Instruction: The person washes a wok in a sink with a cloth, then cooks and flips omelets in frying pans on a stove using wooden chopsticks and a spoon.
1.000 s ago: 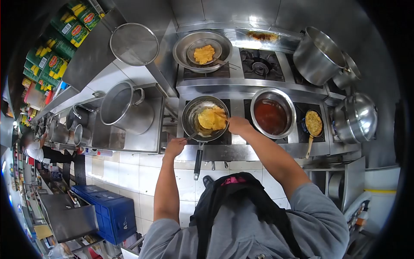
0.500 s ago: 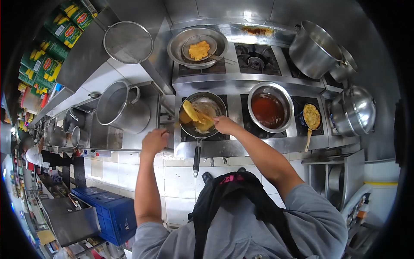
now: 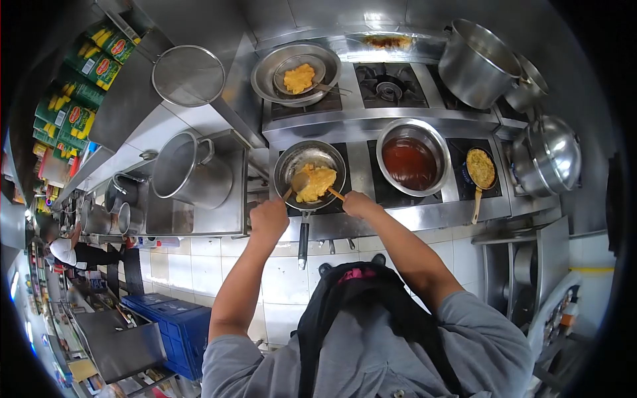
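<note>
Steel kitchen counter and gas range (image 3: pixel 398 219) fill the view, white tiles below. Far left, green cartons (image 3: pixel 79 86) stacked on a shelf, a round mesh strainer (image 3: pixel 188 75) beside them. Tall steel stockpot (image 3: pixel 189 169) sits on the left counter. Left hand (image 3: pixel 269 219), fingers curled shut around a wooden-handled spatula (image 3: pixel 295 184) whose blade touches the food. Round steel frying pan (image 3: pixel 310 175) with a long dark handle on the near left burner holds a yellow fried omelette (image 3: pixel 315 184). Behind it, a steel basin (image 3: pixel 296 73) with another yellow piece. Right hand (image 3: pixel 358 202), fingers closed on a thin wooden stick (image 3: pixel 334 194) reaching into the pan. Right of that, a steel bowl of red-brown sauce (image 3: pixel 411 162), small pan of yellow food (image 3: pixel 480 169), big steel pots (image 3: pixel 478 63) far right.
</note>
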{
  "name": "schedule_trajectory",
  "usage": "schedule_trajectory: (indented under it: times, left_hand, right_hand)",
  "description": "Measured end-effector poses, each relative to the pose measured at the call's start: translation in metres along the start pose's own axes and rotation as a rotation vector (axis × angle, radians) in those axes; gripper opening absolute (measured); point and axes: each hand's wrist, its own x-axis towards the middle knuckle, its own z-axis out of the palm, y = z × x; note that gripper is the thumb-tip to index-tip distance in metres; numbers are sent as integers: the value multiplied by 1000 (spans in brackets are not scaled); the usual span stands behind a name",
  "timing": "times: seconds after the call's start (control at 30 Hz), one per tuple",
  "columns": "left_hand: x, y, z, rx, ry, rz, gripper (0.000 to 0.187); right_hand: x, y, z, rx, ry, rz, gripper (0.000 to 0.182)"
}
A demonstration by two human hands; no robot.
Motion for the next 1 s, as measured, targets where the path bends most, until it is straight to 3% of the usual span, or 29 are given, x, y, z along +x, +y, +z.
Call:
schedule_trajectory:
  times: [0.13, 0.23, 0.37, 0.4, 0.43, 0.47, 0.5, 0.57, 0.6, 0.67, 0.73, 0.8, 0.87, 0.93, 1.0]
  left_hand:
    - [-1, -9, 33, 28, -20, 24, 15]
    - [-7, -11, 24, -27, -29, -5, 18]
    - [-8, -11, 56, -26, -45, -4, 22]
    - [-6, -16, 65, -39, -51, -8, 23]
    - [-7, -23, 62, -72, -15, -1, 24]
    - [-9, -26, 59, -56, -25, 19, 24]
    - [-13, -28, 57, -47, 18, -13, 26]
    - [-20, -23, 49, -47, 27, -33, 34]
    - [-21, -21, 57, -28, 10, -9, 34]
    - [-21, -20, 75, -4, -78, 25, 37]
    - [-16, -28, 89, -17, -67, 19, 37]
    - [-11, -42, 97, -69, -13, -28, 37]
    - [-14, -52, 98, -110, 56, 20, 37]
    - [-18, -55, 88, -249, 23, -91, 38]
    - [-23, -64, 96, -292, 58, -62, 38]
  right_hand:
    - [-63, -14, -43, -192, 15, 39, 34]
    - [-71, 31, -38, -213, 72, -54, 33]
    - [-103, 110, 20, 199, 296, -207, 32]
    - [-93, 157, 64, 371, 307, -226, 26]
    - [-124, 155, 74, 769, 94, 94, 27]
    - [-144, 165, 102, 1068, 44, 185, 30]
    - [-154, 182, 137, 1178, 50, 304, 32]
    - [-173, 172, 173, 1543, 43, 674, 33]
    - [-158, 177, 206, 1710, 94, 808, 35]
    - [-102, 191, 282, 1943, -95, 663, 39]
    - [-35, 164, 316, 2329, -31, 957, 39]
    - [35, 150, 397, 2408, 164, 815, 41]
    - [80, 114, 415, 2459, 260, 773, 46]
    - [116, 84, 419, 2550, 357, 716, 47]
    - [121, 65, 394, 2648, 274, 644, 42]
